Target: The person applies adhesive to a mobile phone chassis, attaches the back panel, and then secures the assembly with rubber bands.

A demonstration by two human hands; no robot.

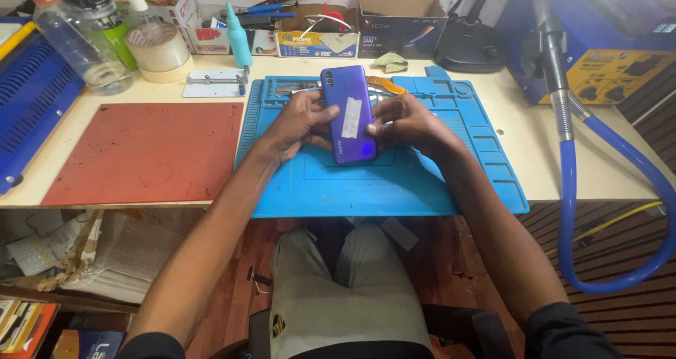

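fingers: left hand and right hand both clamped on the edges of the phone, one each side
desk: pale wooden worktop, everything sits on it
mats: flat red rubber mat on the left, blue silicone repair mat under the hands
phone: glossy purple-blue smartphone, back up with a white sticker, held just above the blue mat

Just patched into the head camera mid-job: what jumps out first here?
A purple phone, back side up with a white sticker, is gripped by the left hand and right hand over the blue work mat at the bench's centre. A red mat lies left of it; a thick blue hose loops at the right.
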